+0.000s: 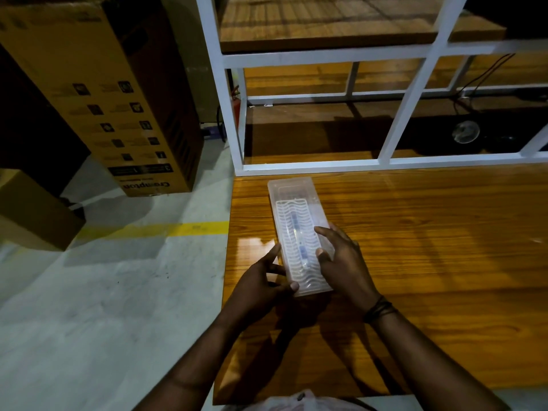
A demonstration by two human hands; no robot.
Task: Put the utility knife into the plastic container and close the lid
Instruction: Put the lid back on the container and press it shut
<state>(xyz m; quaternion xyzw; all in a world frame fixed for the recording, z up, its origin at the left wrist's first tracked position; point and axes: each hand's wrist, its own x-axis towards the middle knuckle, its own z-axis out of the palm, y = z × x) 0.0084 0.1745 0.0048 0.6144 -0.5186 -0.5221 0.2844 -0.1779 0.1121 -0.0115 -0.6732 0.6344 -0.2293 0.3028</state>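
A long translucent plastic container [293, 209] lies on the wooden table [430, 247] near its left edge, with its ribbed lid on top. Through the lid I see the utility knife [298, 235], a pale body with dark blue parts, lying lengthwise inside. My left hand [261, 280] grips the container's near left corner, thumb on the lid's front edge. My right hand [341, 256] rests on the right side, with thumb and fingers pressing on the lid.
A white metal frame [394, 134] with wooden shelves stands behind the table. Left of the table is grey floor with a yellow line [166, 229], a tall cardboard box [118, 93] and a smaller box [32, 212]. A pale plastic bag [296, 400] sits at the bottom edge.
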